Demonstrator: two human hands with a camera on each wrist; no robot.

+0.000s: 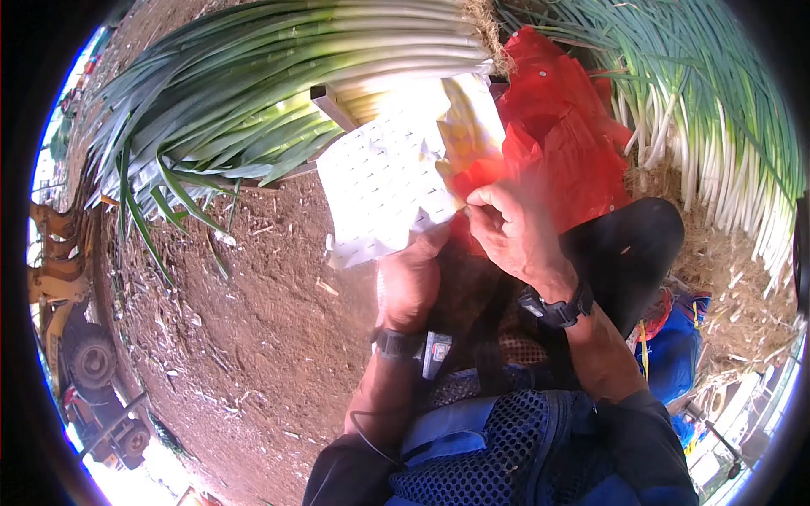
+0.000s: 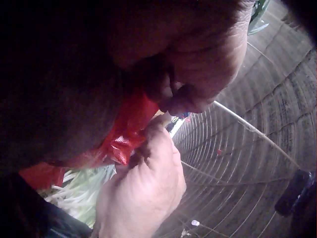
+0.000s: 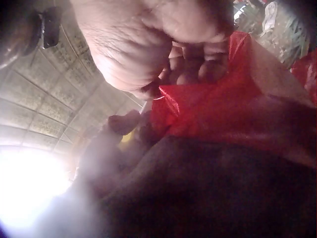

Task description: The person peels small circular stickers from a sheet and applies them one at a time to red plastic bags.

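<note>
A white sheet with rows of short dark marks (image 1: 384, 190), perhaps labels, is held up by my left hand (image 1: 409, 287), with the thumb along its lower edge. Beside the sheet's right edge, my right hand (image 1: 523, 236) has its fingers curled and its thumb and forefinger pinching the red plastic (image 3: 198, 106). The two hands are close together in both wrist views, with red plastic (image 2: 131, 124) between them. In the head view the red plastic bag (image 1: 561, 118) spreads behind the right hand. Parts of the left hand's grip are hidden behind the sheet.
Long leeks (image 1: 278, 84) lie stacked at the back left on a metal frame (image 1: 332, 108). More bundled green onions (image 1: 700, 126) stand at the right. Bare soil (image 1: 253, 312) covers the left ground. A yellow-framed vehicle (image 1: 80, 337) stands far left, and a blue bag (image 1: 675, 354) lies right.
</note>
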